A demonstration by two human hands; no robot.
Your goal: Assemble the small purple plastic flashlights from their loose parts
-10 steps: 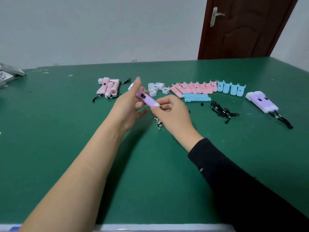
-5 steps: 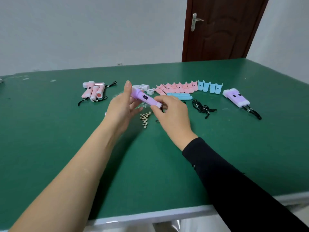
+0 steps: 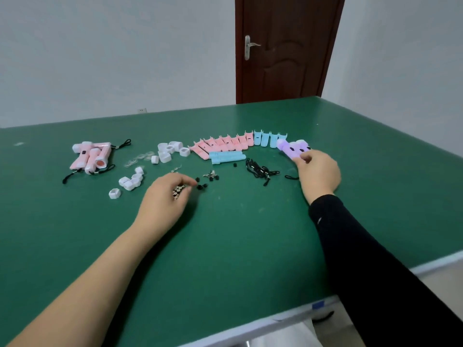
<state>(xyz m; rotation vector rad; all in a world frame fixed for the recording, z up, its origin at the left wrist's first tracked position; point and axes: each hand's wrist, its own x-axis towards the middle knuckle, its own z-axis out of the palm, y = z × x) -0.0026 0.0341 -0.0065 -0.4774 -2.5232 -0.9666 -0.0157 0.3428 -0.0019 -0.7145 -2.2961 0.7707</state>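
I see my right hand (image 3: pixel 318 171) at centre right, over the green tabletop (image 3: pixel 225 234), its fingertips gripping a purple flashlight (image 3: pixel 288 150). My left hand (image 3: pixel 167 194), mid-frame, curls over a pile of small round batteries (image 3: pixel 179 190). Pink flashlights (image 3: pixel 91 156) lie at upper left.

On my feed the table (image 3: pixel 225 246) is a matt green surface, faintly scuffed, with a smooth pale edge strip (image 3: pixel 250 325). The purple flashlights (image 3: pixel 292 151) are smooth plastic with a soft sheen. The pink flashlights (image 3: pixel 92 156), pink shell halves (image 3: pixel 223 144) and blue shell halves (image 3: pixel 269 140) look like the same moulded plastic. The white caps (image 3: pixel 172 149) are opaque, slightly glossy plastic. The clear lenses (image 3: pixel 139 157) are thin and transparent, hard for me to make out. The black cords (image 3: pixel 260 169) look like woven cloth. The small discs (image 3: pixel 178 191) shine like metal. The sleeve (image 3: pixel 363 259) is matt black cloth. Behind, the door (image 3: pixel 283 71) is dark wood with a varnished gloss, its handle (image 3: pixel 248 47) is bright metal, and the wall (image 3: pixel 112 58) is matt paint.
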